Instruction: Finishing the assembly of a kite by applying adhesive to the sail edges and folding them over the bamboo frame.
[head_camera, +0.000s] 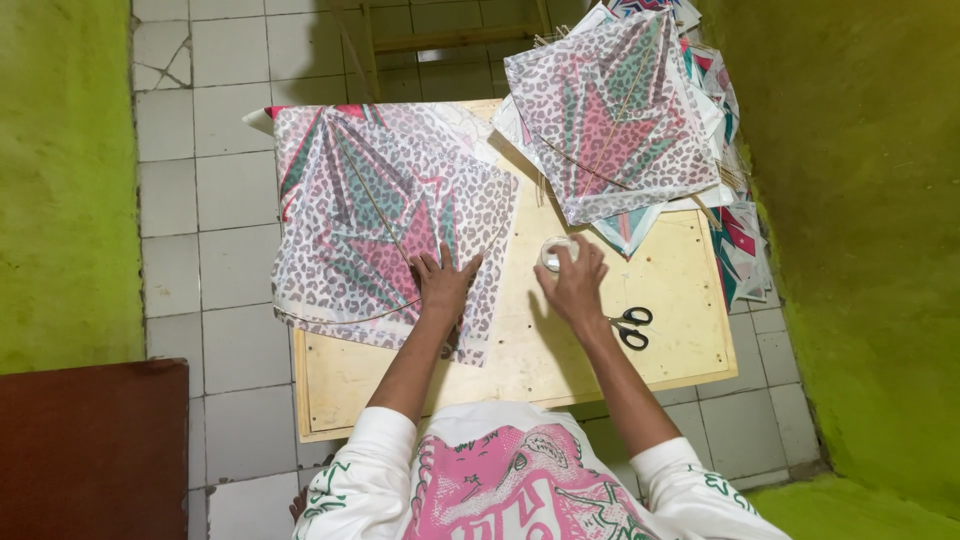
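A leopard-print paper kite (370, 215) with pink and teal star shapes and thin bamboo sticks lies flat on the left part of a low wooden table (600, 350). My left hand (443, 283) rests flat on the kite's lower right corner, fingers spread. My right hand (577, 281) is closed around a small white round container (555, 251) standing on the table just right of the kite.
A stack of finished kites (620, 105) lies on the table's far right corner, more spilling toward the green wall (860, 250). Black-handled scissors (631, 326) lie right of my right wrist. A dark red cabinet (90, 450) stands lower left on the tiled floor.
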